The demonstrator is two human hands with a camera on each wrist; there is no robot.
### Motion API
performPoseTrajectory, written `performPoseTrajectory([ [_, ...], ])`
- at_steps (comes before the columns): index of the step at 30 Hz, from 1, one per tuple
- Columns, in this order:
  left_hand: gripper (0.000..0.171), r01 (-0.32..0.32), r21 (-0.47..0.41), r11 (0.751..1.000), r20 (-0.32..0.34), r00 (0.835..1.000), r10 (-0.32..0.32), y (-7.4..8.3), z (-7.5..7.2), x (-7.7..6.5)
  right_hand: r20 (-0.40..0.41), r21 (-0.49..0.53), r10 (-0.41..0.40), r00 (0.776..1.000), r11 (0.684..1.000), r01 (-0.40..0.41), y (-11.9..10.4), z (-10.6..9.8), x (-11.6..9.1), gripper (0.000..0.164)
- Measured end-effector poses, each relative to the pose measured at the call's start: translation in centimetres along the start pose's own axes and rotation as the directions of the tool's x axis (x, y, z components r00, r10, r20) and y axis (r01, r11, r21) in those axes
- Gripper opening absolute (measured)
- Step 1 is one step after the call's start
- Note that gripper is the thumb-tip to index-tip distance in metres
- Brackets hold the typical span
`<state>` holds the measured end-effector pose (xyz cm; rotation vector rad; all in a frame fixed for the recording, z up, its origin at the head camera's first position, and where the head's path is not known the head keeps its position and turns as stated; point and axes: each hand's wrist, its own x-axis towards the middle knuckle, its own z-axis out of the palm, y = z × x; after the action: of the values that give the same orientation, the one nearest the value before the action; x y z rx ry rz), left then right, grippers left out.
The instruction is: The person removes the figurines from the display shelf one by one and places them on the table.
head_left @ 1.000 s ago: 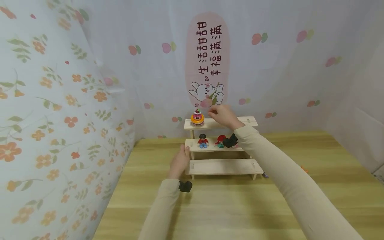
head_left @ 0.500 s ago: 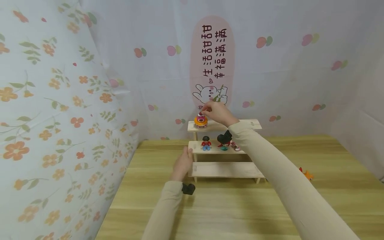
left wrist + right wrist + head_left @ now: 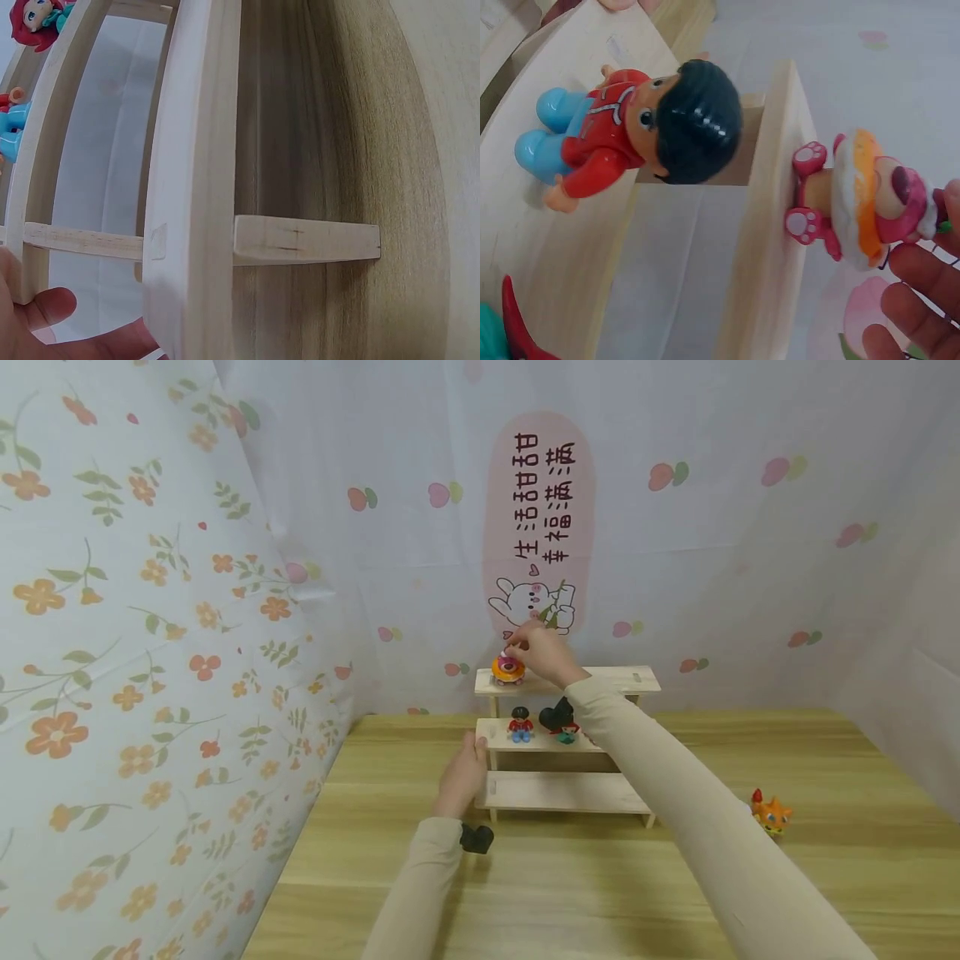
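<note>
A three-tier wooden display shelf (image 3: 567, 791) stands on the table. At its left end my left hand (image 3: 462, 777) grips the edge of the middle tier; fingers (image 3: 112, 343) show beside the boards in the left wrist view. Over the top tier, my right hand (image 3: 546, 652) pinches the upper end of a pink bear figurine (image 3: 889, 199) with an orange ring round its body. The bear's feet are against the board, at the tier's left end. On the middle tier sit a black-haired boy figurine (image 3: 521, 725) in red and blue and a red-haired mermaid figurine (image 3: 567, 734), partly hidden.
An orange toy figure (image 3: 772, 815) lies on the wood-grain table (image 3: 555, 893) to the right, partly behind the right sleeve. A patterned cloth (image 3: 420, 552) hangs behind the shelf, and a flowered one (image 3: 150, 693) at the left.
My right hand has moved left and slightly down onto the bear figurine and now pinches its top. The left hand stays at the shelf's end. The view has shifted a little.
</note>
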<state>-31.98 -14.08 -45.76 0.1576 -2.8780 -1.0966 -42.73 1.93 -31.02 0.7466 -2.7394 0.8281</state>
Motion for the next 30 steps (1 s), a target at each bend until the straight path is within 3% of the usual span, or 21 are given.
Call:
performPoseTrajectory([
  [4,0.033,-0.001,0.002,1.0,-0.003,1.0,0.001,0.0,0.1,0.0,-0.034,-0.009,0.013,0.999,1.0,-0.014,0.0,0.4,-0.1,0.022],
  [15,0.035,0.016,0.01,1.0,0.013,1.0,-0.016,0.1,-0.1,-0.1,-0.013,0.038,0.014,1.0,0.999,-0.014,0.0,-0.2,-0.9,0.019],
  [23,0.034,0.011,0.023,1.0,0.011,1.0,-0.011,0.4,0.1,-0.3,0.013,0.065,-0.002,1.0,0.998,0.001,1.2,-2.1,-2.7,0.02],
  [30,0.035,0.006,0.019,1.0,0.008,1.0,-0.006,0.2,0.1,-0.2,0.044,0.055,0.049,0.998,0.997,-0.051,2.6,-3.9,-4.6,0.021],
])
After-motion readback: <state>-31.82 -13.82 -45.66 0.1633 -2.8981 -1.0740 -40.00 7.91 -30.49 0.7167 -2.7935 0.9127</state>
